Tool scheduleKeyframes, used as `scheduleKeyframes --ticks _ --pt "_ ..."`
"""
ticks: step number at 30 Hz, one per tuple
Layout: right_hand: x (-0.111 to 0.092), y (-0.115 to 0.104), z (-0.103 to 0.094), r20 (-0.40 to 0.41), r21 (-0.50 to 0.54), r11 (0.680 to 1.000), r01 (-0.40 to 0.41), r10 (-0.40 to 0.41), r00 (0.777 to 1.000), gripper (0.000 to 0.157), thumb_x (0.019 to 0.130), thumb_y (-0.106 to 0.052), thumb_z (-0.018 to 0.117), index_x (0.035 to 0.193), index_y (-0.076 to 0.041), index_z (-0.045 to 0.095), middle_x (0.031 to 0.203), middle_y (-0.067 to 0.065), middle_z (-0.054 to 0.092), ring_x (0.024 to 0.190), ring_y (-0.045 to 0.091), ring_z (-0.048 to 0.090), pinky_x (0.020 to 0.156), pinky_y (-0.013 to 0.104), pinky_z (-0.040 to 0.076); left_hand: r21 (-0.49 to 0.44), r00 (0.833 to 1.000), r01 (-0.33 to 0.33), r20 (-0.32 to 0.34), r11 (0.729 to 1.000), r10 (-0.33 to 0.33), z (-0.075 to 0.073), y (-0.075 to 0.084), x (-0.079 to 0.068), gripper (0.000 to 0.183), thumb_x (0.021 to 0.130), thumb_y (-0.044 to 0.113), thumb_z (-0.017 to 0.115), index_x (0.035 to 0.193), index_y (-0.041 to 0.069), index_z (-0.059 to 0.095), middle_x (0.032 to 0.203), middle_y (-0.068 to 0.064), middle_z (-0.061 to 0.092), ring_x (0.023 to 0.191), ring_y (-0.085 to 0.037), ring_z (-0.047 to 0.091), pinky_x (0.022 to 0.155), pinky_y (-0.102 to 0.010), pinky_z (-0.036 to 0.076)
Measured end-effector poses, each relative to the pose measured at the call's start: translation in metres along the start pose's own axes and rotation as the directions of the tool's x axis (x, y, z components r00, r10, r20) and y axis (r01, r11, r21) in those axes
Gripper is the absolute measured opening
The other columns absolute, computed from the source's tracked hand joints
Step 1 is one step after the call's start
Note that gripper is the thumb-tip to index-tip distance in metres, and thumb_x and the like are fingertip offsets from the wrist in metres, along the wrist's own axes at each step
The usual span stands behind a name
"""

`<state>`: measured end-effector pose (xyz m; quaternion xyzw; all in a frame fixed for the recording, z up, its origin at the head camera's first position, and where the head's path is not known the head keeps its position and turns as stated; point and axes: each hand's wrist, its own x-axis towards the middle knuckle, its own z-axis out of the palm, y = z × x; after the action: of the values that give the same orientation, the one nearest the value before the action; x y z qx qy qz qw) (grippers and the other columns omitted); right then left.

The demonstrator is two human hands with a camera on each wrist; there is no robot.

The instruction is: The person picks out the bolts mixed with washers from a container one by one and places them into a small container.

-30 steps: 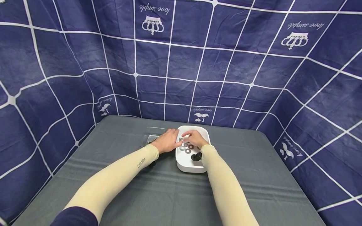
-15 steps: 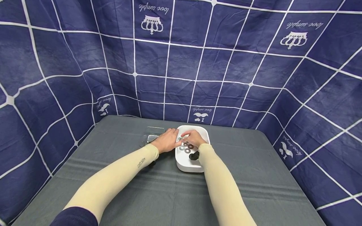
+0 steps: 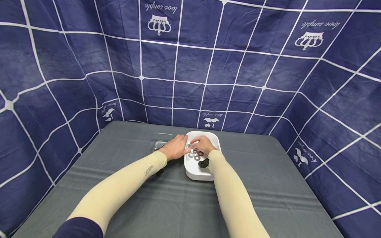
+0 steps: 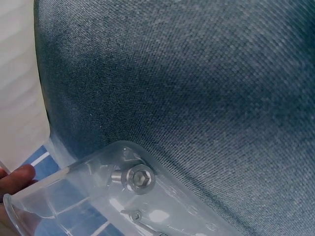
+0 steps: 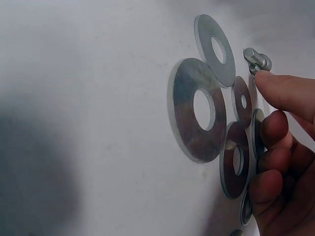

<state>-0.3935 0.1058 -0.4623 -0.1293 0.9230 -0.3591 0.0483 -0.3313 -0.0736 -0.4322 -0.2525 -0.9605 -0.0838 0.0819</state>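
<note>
A white plastic tub [image 3: 198,173] stands on the grey cloth with several flat metal washers [image 5: 199,113] on its floor. My left hand [image 3: 176,147] holds the tub's left rim, the thumb reaching over the edge. Inside the tub is my right hand [image 3: 204,144], close above the washers. One fingertip [image 5: 266,81] is right at a small bolt [image 5: 257,60] at the washers' far end; the other fingers are loosely bent beside the washers. Next to my left hand lies a clear plastic box [image 4: 93,196] with a socket-head bolt [image 4: 140,178] and a smaller bolt [image 4: 135,216].
The grey cloth [image 3: 143,201] covers the table. Blue curtains [image 3: 190,62] with a white grid hang behind it and along both sides. A black wrist camera [image 3: 203,163] sits under my right wrist, over the tub.
My right wrist and its black camera have shifted slightly left over the tub, and the right fingers have drawn closer together. My left hand has stayed at the rim.
</note>
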Motion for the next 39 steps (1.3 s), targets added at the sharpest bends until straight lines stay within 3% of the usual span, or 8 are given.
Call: scheduleKeyframes --ticks 12,22,39 --pt "-0.0017 -0.0010 0.0000 0.006 0.003 1.000 -0.013 0.013 1.000 0.021 0.081 -0.014 0.077 0.101 -0.015 0.081 0.101 0.002 0.075 0.078 0.013 0.060 0.079 0.025 0.045 -0.010 1.000 0.008 0.010 1.000 -0.008 0.0008 0.0000 -0.0003 0.060 0.099 0.040 0.056 0.136 -0.006 0.050 0.123 -0.020 0.059 0.117 -0.034 0.056 0.102 -0.049 0.049" --pt "-0.0030 -0.0023 -0.0005 0.015 -0.006 1.000 -0.025 0.025 1.000 0.014 0.081 -0.014 0.076 0.094 -0.014 0.080 0.083 0.000 0.071 0.061 0.011 0.055 0.065 0.024 0.043 -0.001 1.000 0.001 0.009 1.000 -0.001 0.0002 -0.0001 -0.0002 0.061 0.100 0.038 0.056 0.139 -0.008 0.048 0.125 -0.021 0.059 0.118 -0.035 0.056 0.105 -0.046 0.046" --pt "-0.0057 -0.0051 -0.0031 0.043 -0.003 1.000 -0.022 0.022 0.999 0.010 0.084 -0.017 0.078 0.092 -0.010 0.077 0.066 -0.002 0.066 0.050 0.008 0.051 0.051 0.022 0.042 0.063 1.000 0.023 0.001 0.998 -0.023 -0.0006 0.0005 -0.0005 0.060 0.097 0.042 0.058 0.136 -0.004 0.051 0.124 -0.017 0.059 0.119 -0.032 0.055 0.099 -0.047 0.051"
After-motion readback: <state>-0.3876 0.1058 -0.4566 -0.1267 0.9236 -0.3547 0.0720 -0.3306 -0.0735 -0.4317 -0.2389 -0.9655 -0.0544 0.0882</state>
